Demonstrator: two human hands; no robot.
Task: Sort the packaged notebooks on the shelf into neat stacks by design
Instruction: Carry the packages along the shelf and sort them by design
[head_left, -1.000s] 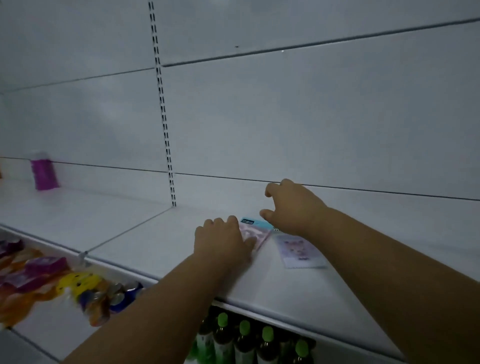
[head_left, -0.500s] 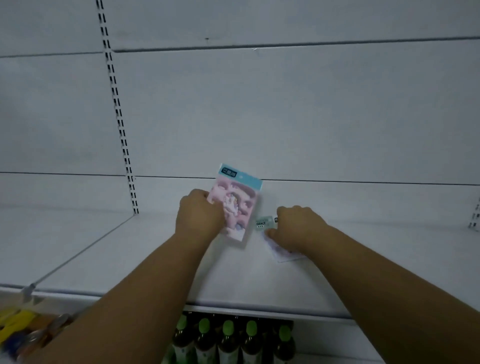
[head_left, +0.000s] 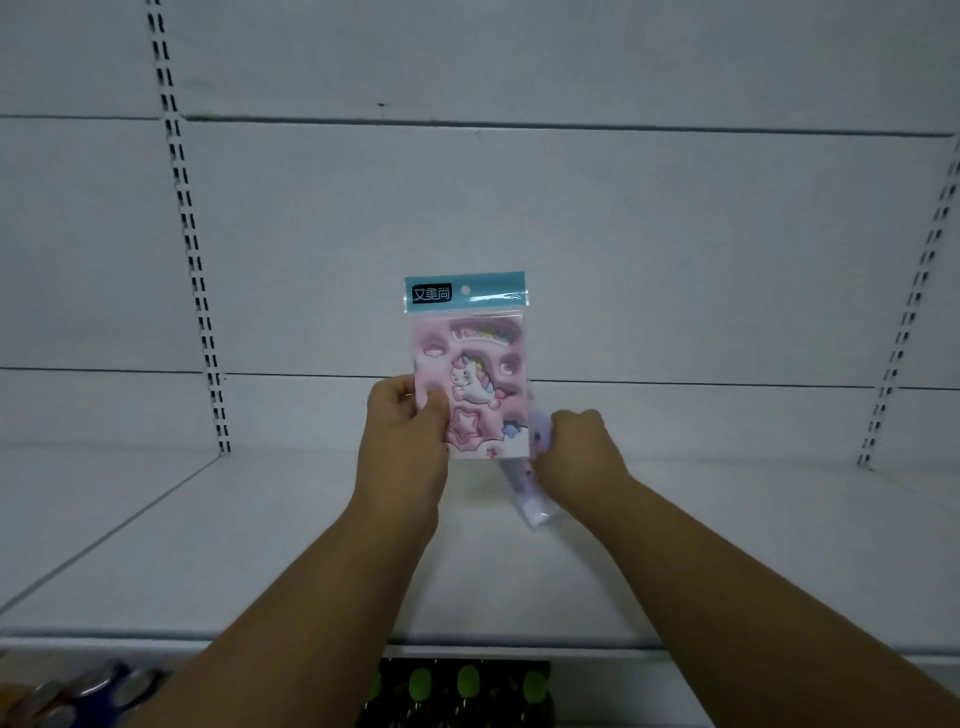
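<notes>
A pink packaged notebook (head_left: 478, 384) with a unicorn cover and a teal header stands upright above the white shelf (head_left: 260, 545). My left hand (head_left: 408, 431) pinches its lower left edge, thumb on the front. My right hand (head_left: 579, 449) grips a second, pale purple packaged notebook (head_left: 524, 493), turned edge-on and tilted, its lower end near the shelf. Most of that packet's cover is hidden behind my hand and the pink one.
The white back wall carries slotted uprights at the left (head_left: 192, 260) and right (head_left: 909, 312). Below the shelf's front edge stand dark bottles with green caps (head_left: 467, 686). Round packaged goods (head_left: 67, 696) lie at the lower left.
My left hand has lifted the pink notebook off the shelf and turned it upright. My right hand has picked up the purple notebook that lay flat. The view has shifted right.
</notes>
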